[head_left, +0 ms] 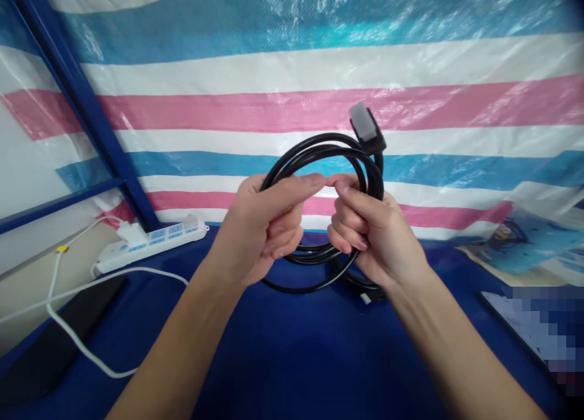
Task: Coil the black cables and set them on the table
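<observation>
A black cable (314,145) hangs coiled in several loops between my hands, above the blue table. My left hand (274,225) is closed around the left side of the coil, thumb pointing right. On the right side, my right hand (365,219) grips the loops, its thumb and forefinger pinched near my left thumb tip. One cable connector (367,128), black with a pale translucent cap, sticks up above my right hand. Lower down, another dark end with a small white tip (365,298) shows under the coil by my right wrist.
A white power strip (155,243) with a plugged-in white charger (132,232) lies at the left back. A white cord (82,341) crosses a flat black object (68,335). At right are a blue printed bag (533,237) and a partly pixelated flat item (515,316). Striped sheeting (292,73) hangs behind.
</observation>
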Demonstrator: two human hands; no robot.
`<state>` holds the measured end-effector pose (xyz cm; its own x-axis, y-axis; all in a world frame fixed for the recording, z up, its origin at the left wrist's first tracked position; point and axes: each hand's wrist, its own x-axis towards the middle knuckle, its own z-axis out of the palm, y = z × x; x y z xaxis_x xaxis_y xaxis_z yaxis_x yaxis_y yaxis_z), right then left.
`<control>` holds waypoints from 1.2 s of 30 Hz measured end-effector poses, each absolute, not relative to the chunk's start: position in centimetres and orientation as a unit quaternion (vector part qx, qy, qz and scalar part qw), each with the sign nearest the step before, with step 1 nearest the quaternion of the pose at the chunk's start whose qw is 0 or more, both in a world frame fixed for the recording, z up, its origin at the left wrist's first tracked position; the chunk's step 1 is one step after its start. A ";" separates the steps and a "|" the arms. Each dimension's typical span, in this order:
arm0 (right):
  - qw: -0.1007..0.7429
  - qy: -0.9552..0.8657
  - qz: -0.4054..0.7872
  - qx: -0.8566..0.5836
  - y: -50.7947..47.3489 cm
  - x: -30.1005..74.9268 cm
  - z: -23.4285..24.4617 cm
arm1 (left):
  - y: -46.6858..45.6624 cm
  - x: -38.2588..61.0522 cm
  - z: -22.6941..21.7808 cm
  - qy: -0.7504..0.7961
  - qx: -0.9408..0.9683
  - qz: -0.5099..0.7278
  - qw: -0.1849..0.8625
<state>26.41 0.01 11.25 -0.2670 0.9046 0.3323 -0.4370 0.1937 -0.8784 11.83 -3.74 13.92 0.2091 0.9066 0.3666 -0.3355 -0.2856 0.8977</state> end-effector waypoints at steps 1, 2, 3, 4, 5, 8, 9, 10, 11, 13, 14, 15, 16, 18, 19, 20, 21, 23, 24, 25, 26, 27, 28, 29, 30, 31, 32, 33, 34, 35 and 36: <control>0.556 -0.531 0.597 -0.228 0.1 26.7 11.2 | -3.6 11.8 13.8 0.261 0.564 0.553 0.554; 0.543 -0.547 0.590 -0.241 0.3 27.0 11.2 | -3.4 11.7 13.7 0.272 0.569 0.525 0.571; 0.523 -0.575 0.573 -0.261 0.4 27.4 11.2 | -3.3 11.5 13.5 0.285 0.574 0.493 0.588; 0.495 -0.614 0.545 -0.284 0.4 27.9 11.3 | -3.1 11.3 13.4 0.297 0.580 0.460 0.603; 0.464 -0.658 0.507 -0.308 0.4 28.2 11.4 | -2.9 11.1 13.3 0.307 0.586 0.431 0.614; 0.397 -0.749 0.390 -0.359 0.3 28.9 11.7 | -2.3 10.6 12.9 0.309 0.587 0.400 0.632; 0.389 -0.762 0.367 -0.365 0.3 29.0 11.8 | -2.1 10.6 12.8 0.307 0.581 0.401 0.638; 0.387 -0.771 0.352 -0.365 0.2 29.0 12.0 | -2.0 10.6 12.7 0.308 0.571 0.401 0.647; 0.387 -0.778 0.340 -0.360 0.2 29.1 12.1 | -1.8 10.6 12.6 0.310 0.562 0.398 0.656; 0.382 -0.804 0.310 -0.334 0.2 29.3 12.3 | -1.8 10.8 12.6 0.322 0.568 0.375 0.658; 0.371 -0.825 0.286 -0.316 0.2 29.3 12.3 | -1.9 11.0 12.6 0.330 0.592 0.358 0.642; 0.355 -0.846 0.257 -0.304 0.1 29.4 12.3 | -2.0 11.1 12.6 0.339 0.629 0.338 0.613; 0.333 -0.866 0.223 -0.300 0.0 29.4 12.4 | -2.1 11.3 12.6 0.346 0.672 0.313 0.576; 0.289 -0.892 0.153 -0.311 -0.2 29.4 12.4 | -2.5 11.6 12.7 0.347 0.746 0.259 0.506; 0.282 -0.894 0.124 -0.324 -0.3 29.3 12.4 | -2.7 11.7 12.7 0.345 0.766 0.241 0.486; 0.288 -0.891 0.101 -0.336 -0.5 29.2 12.5 | -2.8 11.8 12.7 0.341 0.775 0.233 0.478; 0.304 -0.884 0.089 -0.343 -0.6 29.1 12.5 | -2.9 11.9 12.8 0.340 0.774 0.237 0.479; 0.360 -0.861 0.104 -0.345 -0.7 29.1 12.7 | -3.0 11.9 13.0 0.341 0.761 0.275 0.479; 0.387 -0.844 0.136 -0.345 -0.7 29.1 12.7 | -3.1 11.9 13.1 0.343 0.751 0.305 0.475; 0.411 -0.824 0.182 -0.344 -0.6 29.2 12.8 | -3.1 11.8 13.1 0.343 0.738 0.344 0.468; 0.430 -0.801 0.241 -0.341 -0.5 29.3 12.8 | -3.1 11.7 13.2 0.341 0.725 0.390 0.455; 0.443 -0.775 0.304 -0.334 -0.4 29.4 12.8 | -3.1 11.6 13.2 0.335 0.709 0.438 0.440; 0.451 -0.748 0.362 -0.326 -0.3 29.4 12.8 | -3.0 11.5 13.2 0.327 0.692 0.482 0.426; 0.456 -0.723 0.408 -0.320 -0.2 29.4 12.8 | -2.9 11.4 13.2 0.321 0.677 0.515 0.416; 0.464 -0.707 0.429 -0.316 -0.2 29.4 12.8 | -2.8 11.3 13.1 0.318 0.668 0.531 0.412; 0.471 -0.706 0.423 -0.318 -0.3 29.4 12.7 | -2.7 11.3 13.0 0.321 0.669 0.526 0.416; 0.471 -0.721 0.394 -0.321 -0.4 29.3 12.7 | -2.6 11.2 12.9 0.329 0.677 0.501 0.427; 0.460 -0.750 0.351 -0.323 -0.5 29.2 12.7 | -2.6 11.2 12.8 0.339 0.692 0.460 0.442; 0.437 -0.784 0.303 -0.320 -0.6 29.1 12.7 | -2.5 11.2 12.8 0.347 0.708 0.410 0.459; 0.407 -0.817 0.259 -0.316 -0.7 29.0 12.8 | -2.5 11.3 12.7 0.353 0.721 0.363 0.473; 0.381 -0.841 0.222 -0.314 -0.8 28.9 12.7 | -2.5 11.4 12.7 0.360 0.724 0.334 0.485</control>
